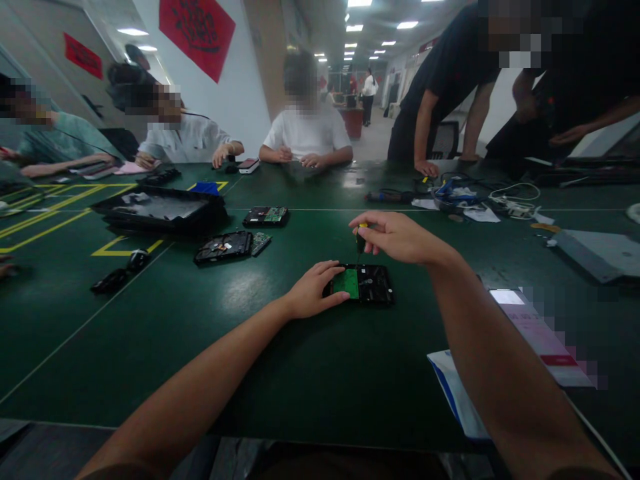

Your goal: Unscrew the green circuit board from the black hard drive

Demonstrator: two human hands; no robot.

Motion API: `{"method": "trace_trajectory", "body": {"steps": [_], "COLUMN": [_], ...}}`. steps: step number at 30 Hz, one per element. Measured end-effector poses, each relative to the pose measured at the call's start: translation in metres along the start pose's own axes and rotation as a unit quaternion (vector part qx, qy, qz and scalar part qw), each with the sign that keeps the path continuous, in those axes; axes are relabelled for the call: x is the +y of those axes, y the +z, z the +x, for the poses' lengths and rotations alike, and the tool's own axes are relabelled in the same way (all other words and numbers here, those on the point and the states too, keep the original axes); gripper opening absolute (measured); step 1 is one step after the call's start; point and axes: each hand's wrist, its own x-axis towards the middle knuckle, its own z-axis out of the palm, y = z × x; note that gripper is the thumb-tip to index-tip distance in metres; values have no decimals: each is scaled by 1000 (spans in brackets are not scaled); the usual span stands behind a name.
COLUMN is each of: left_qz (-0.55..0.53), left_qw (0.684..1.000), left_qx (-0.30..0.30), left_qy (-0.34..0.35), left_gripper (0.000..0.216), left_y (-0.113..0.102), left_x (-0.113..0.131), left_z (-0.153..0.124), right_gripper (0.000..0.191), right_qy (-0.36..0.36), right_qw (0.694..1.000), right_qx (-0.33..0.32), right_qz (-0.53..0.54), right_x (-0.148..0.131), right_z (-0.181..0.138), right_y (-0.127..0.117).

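Note:
A black hard drive [377, 283] with a green circuit board [347, 284] lies flat on the green table in front of me. My left hand [317, 287] grips its left end, thumb along the near edge and fingers over the far edge. Above the drive's far edge, my right hand [393, 237] pinches a small screwdriver [361, 241] with a yellow-topped dark handle. The screwdriver stands nearly upright, its thin shaft pointing down at the board; whether the tip touches a screw is too small to tell.
Left of the drive lie an opened hard drive [223, 247], a loose circuit board [261, 243] and another drive [266, 216]. A black tray [160, 207] stands farther left. Cables [457, 193], a metal case [600, 253] and a phone [543, 333] are on the right. Several people surround the far side.

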Motion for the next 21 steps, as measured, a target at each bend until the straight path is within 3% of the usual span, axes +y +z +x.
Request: {"method": "trace_trajectory", "body": {"steps": [10, 21], "left_qz": [-36, -77], "left_qw": [999, 995], "left_qx": [2, -66], "left_qy": [1, -13], "left_gripper": [72, 79], "left_y": [1, -13], "left_x": [-7, -19], "left_z": [2, 18], "right_gripper": [31, 28], "right_qy": [-8, -24], "right_qw": [1000, 999], "right_qx": [27, 19], "right_qz": [-2, -26], "right_x": [5, 3], "right_z": [2, 1], "right_y": [3, 2]}}
